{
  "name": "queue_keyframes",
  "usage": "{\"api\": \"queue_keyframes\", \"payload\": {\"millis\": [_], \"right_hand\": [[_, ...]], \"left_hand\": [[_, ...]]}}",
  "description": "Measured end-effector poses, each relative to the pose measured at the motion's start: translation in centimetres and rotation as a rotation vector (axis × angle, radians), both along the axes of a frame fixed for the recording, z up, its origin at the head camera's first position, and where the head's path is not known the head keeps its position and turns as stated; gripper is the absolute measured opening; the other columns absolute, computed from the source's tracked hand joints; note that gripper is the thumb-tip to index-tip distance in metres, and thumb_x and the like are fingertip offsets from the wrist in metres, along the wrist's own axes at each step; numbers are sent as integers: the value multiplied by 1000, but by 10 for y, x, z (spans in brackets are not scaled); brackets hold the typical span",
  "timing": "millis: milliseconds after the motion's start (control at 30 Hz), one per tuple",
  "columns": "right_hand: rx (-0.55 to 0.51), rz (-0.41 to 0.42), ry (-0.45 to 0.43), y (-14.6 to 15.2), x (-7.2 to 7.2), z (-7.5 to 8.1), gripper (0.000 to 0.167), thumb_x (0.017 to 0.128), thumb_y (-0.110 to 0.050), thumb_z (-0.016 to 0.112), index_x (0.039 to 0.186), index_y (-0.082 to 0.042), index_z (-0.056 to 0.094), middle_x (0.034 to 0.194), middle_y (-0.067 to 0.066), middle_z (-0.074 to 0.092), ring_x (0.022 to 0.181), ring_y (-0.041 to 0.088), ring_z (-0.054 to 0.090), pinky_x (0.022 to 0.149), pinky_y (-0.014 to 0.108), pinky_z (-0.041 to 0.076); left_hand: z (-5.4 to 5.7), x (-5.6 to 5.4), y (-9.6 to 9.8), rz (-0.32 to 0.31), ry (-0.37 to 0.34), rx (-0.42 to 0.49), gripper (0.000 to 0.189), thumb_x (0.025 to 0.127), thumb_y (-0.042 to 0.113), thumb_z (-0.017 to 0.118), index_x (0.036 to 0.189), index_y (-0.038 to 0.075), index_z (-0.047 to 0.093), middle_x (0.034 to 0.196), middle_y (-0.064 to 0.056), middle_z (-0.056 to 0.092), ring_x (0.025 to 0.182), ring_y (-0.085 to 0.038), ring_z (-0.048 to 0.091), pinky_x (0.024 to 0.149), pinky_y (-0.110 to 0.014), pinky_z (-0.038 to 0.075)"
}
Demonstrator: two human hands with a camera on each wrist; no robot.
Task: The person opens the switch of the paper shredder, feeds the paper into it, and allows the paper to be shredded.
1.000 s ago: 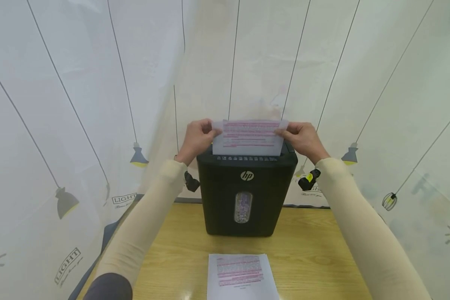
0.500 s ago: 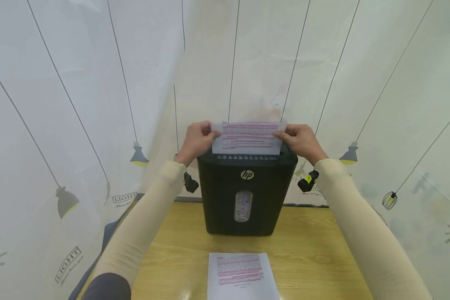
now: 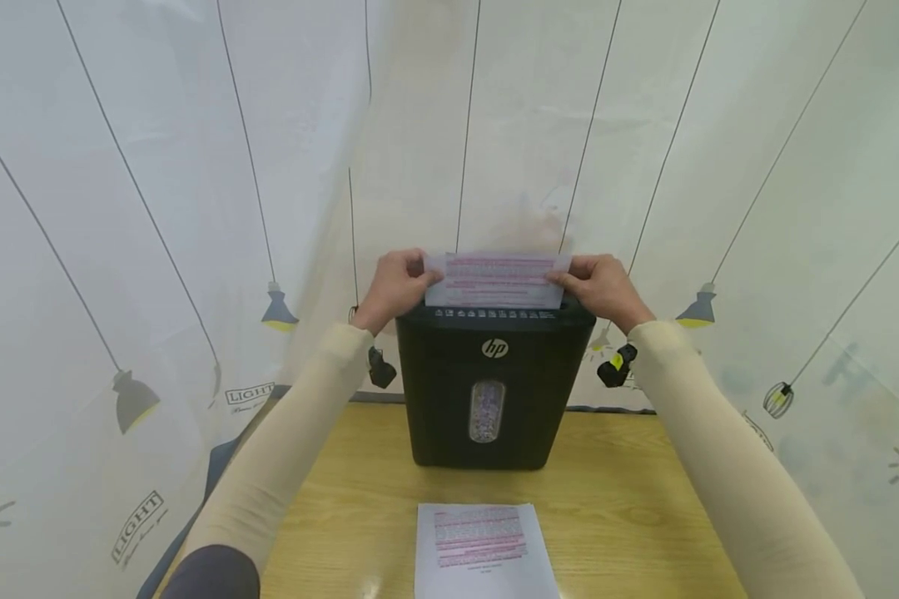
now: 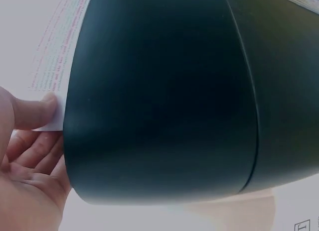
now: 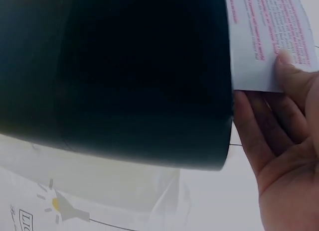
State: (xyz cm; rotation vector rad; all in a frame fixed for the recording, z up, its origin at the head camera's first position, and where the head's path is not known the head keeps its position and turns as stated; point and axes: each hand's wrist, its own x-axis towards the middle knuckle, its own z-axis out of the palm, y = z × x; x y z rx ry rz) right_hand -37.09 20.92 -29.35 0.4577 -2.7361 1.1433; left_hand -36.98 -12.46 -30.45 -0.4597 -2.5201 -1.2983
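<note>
A: Where is the sheet [image 3: 498, 283] being held, relative to the shredder [image 3: 494, 370]?

B: It is being held upright above the shredder's top, its lower end being hidden there, seemingly inside.

A: By which hand is it being gripped?

B: By both. Its left edge is being pinched by the left hand [image 3: 397, 283], its right edge by the right hand [image 3: 605, 287]; each edge is being closed on by a thumb in front and fingers behind.

A: Is either hand being favoured as nearer?

B: No. The sheet is being spanned between them, the longer direction of its visible part being aligned side to side along the shredder's top. That alignment, it is being judged, matters most for any downward move.

A: And in front of the shredder?

B: A stack of paper [image 3: 487, 574] is being supported by the table [image 3: 607, 491].
</note>
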Motion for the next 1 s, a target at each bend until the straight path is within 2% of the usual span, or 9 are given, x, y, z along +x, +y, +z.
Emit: {"api": "queue_keyframes", "payload": {"millis": [100, 200, 300, 533, 767, 1000], "right_hand": [[33, 11, -14, 1, 1, 1, 42, 102, -42, 62, 122, -7, 74, 116, 17, 76, 104, 30, 73, 93, 47, 56], [54, 27, -43, 1, 3, 4, 45, 102, -45, 60, 120, -6, 73, 118, 18, 75, 105, 31, 73, 96, 50, 54], [72, 46, -66, 0, 5, 7, 47, 102, -49, 59, 125, -9, 71, 123, 18, 73, 109, 33, 72, 100, 54, 53], [133, 63, -92, 0, 9, 11, 55, 99, -58, 58, 134, -16, 65, 138, 16, 65, 121, 34, 63, 106, 60, 47], [139, 88, -103, 0, 8, 13, 63, 98, -62, 57, 142, -16, 58, 147, 15, 58, 136, 36, 53, 113, 62, 41], [125, 100, -125, 0, 11, 14, 70, 96, -65, 58, 149, -21, 50, 154, 13, 51, 141, 35, 48, 112, 63, 41]], "left_hand": [[-1, 0, -2, -4, -14, -18, 17, 99, 23, 68, 95, 7, 69, 100, -11, 75, 91, -23, 66, 85, -38, 53], [0, 0, -3, -11, -41, -14, 22, 100, 29, 67, 104, 8, 72, 108, -12, 75, 99, -24, 68, 92, -42, 54], [2, 1, -5, -11, -67, -6, 32, 100, 38, 66, 115, 11, 73, 116, -9, 75, 108, -24, 69, 98, -44, 54], [8, 3, -2, -14, -96, -20, 52, 97, 59, 62, 124, 16, 72, 124, -5, 73, 117, -21, 66, 102, -44, 54], [13, 8, -1, -27, -122, -30, 61, 97, 64, 57, 136, 18, 65, 140, -5, 65, 131, -24, 59, 112, -46, 47], [16, 10, -3, -84, -158, -79, 72, 97, 69, 51, 152, 24, 49, 157, -5, 50, 145, -27, 48, 119, -52, 40]]}}
